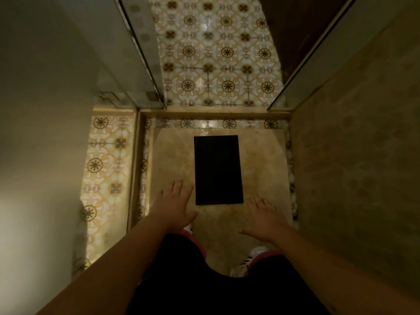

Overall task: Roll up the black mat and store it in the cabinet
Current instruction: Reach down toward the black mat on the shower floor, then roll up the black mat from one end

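Reaching down with left hand (pixel 175 206) and right hand (pixel 264 218), fingers spread and empty, toward black mat (pixel 218 170) lying flat on beige floor slab (pixel 172 155); taking both near corners evenly, keeping the roll straight and tight

A plain black mat (pixel 218 169), unpatterned apart from faint ribbing, is seen on a mottled beige stone slab (pixel 172 155). The slab is bordered by floor tiles (pixel 218 53) printed in cream, white and ochre, with dark brown sunburst rounds and cross-shaped flowers; the same pattern is repeated at 12 o'clock and at 9 o'clock. Black trousers (pixel 181 269) with a pink edge are worn, and white shoes (pixel 254 253) with dark stripes.
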{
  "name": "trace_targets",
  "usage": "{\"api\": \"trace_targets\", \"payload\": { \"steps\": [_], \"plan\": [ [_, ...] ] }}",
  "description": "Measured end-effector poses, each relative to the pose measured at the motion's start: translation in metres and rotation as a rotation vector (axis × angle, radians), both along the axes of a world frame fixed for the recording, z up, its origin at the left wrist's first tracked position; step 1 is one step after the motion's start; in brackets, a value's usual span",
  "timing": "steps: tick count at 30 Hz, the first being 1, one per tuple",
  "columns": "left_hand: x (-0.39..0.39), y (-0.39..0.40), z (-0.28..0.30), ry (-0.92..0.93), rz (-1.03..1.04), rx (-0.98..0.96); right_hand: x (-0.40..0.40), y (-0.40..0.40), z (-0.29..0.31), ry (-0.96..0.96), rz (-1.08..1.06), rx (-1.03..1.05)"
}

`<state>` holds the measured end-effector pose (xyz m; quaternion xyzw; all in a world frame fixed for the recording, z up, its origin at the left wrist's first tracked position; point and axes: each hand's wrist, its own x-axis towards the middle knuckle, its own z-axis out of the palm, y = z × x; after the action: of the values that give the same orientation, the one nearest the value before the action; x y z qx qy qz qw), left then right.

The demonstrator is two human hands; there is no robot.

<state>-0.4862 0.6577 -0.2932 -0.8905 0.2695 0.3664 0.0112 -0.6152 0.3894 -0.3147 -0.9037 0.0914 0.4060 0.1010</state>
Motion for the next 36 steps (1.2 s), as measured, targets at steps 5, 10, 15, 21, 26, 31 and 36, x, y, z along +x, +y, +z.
{"api": "trace_targets", "payload": {
  "steps": [5,10,15,21,26,31,36],
  "plan": [
    [0.017,-0.02,-0.098,0.0,0.025,0.003,0.0,-0.013,-0.101,0.014,0.041,0.007],
    [0.044,-0.044,-0.216,-0.002,-0.086,0.003,0.013,-0.03,-0.229,-0.026,0.047,0.036],
    [0.062,-0.051,-0.356,-0.053,-0.328,0.071,0.028,-0.041,-0.377,-0.096,0.072,-0.003],
    [0.049,-0.04,-0.494,-0.044,-0.401,0.079,0.027,-0.044,-0.503,-0.109,0.088,-0.038],
    [0.024,-0.038,-0.565,-0.085,-0.423,0.048,0.016,-0.039,-0.55,-0.101,0.1,-0.043],
    [0.0,-0.038,-0.593,-0.154,-0.496,0.061,0.021,-0.036,-0.566,-0.124,0.147,-0.061],
    [-0.007,-0.04,-0.592,-0.24,-0.504,0.036,0.02,-0.034,-0.564,-0.195,0.173,-0.092]
  ]
}}
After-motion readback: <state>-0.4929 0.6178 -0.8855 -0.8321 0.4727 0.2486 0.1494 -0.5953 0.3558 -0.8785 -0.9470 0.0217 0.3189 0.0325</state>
